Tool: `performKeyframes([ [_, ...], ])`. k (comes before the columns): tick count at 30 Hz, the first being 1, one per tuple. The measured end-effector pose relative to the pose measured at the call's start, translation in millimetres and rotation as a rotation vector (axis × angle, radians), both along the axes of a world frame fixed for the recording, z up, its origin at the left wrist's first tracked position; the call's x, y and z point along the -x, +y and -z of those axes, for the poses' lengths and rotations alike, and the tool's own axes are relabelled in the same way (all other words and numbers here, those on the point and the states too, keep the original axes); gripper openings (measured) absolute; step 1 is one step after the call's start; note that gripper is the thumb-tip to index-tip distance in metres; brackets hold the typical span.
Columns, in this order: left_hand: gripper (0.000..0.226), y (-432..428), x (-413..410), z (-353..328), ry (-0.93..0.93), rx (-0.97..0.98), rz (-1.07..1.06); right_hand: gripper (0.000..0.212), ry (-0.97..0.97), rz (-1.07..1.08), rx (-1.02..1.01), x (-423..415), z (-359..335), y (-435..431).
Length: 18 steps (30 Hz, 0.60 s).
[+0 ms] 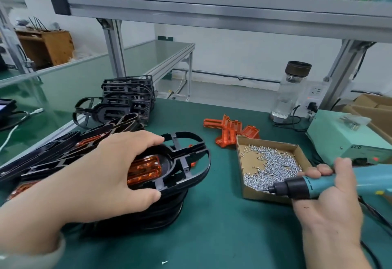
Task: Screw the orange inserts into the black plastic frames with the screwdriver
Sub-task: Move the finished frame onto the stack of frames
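At the far left, a slanting pile of glossy black frames fitted with orange inserts [53,152] is laid on the dark green matted surface [212,226]. Further back, a stack of empty black openwork frames [127,96] is seen.

Just right of the pile, a black plastic frame [186,162] with a rounded loop end is held on top of a low stack by the left hand [110,173]. The fingers [135,139] are spread and curled over its far rim, and the thumb is pressed on its near rim. Its long axis runs from lower left to upper right, loop end rightward. A ribbed, translucent orange insert [144,170] is seated in it along the same axis.

Loose orange plastic inserts [231,129] are heaped beyond, touching a shallow brown cardboard box [265,139] filled with small silver screws [273,162].

At the right, a teal electric screwdriver [307,185] is gripped by the right hand [326,200], fingers wrapped round its barrel. It is pointed left, bit tip among the screws.
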<state>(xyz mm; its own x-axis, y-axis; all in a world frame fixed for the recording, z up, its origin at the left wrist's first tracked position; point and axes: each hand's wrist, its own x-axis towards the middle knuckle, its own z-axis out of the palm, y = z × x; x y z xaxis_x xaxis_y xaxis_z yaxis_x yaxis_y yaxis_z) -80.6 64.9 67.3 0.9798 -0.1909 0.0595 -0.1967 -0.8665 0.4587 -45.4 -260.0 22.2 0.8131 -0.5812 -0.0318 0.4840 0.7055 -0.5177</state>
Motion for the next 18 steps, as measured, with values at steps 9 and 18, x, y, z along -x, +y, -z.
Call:
performKeyframes([
  [9, 0.096, -16, 9, -18, -0.114, -0.218, -0.009, 0.018, 0.027, 0.001, 0.052, -3, -1, 0],
  [18, 0.08, -23, 15, -26, -0.223, -0.092, 0.002, 0.018, 0.039, 0.001, 0.035, -4, -2, 4],
])
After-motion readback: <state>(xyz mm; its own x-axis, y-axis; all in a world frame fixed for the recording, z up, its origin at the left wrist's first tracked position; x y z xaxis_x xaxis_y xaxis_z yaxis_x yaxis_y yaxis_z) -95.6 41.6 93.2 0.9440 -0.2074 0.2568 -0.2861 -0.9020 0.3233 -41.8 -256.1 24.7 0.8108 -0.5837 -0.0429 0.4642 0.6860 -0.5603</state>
